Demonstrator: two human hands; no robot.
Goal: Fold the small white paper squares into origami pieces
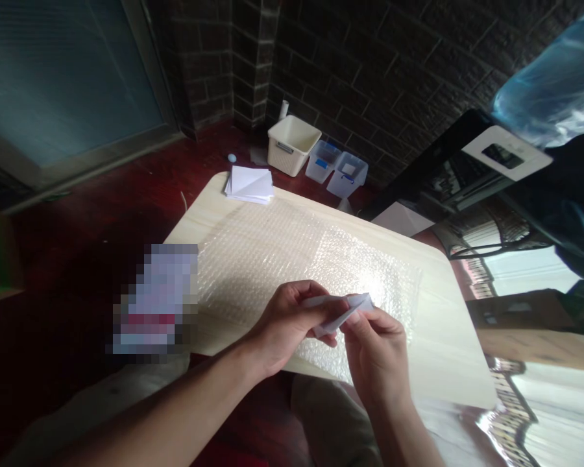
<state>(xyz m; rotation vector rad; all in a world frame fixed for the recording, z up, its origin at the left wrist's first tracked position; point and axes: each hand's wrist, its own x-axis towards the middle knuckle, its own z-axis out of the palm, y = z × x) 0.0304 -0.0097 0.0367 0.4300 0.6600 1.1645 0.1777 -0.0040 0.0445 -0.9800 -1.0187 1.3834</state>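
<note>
The left hand (289, 324) and the right hand (377, 350) meet above the near side of the pale counter (442, 311), both working on one folded white paper (361, 301). The left hand's grip is clamped on the paper's left part, thumb lying across it; the right hand's grip pinches its right part between thumb and fingers. The paper is held up off the surface, its folded edge slanting between the two thumbs.

Below the hands, a sheet of bubble wrap (267, 259) covers much of the counter, shining brightly just beyond the right hand. At the far left corner lies a stack of white paper (248, 185), its sheets slightly out of line. Past the far edge, a cream basket (292, 149) stands on the dark red floor (146, 175), with two clear bins to its right. A pixelated patch hides whatever is at the left edge.
</note>
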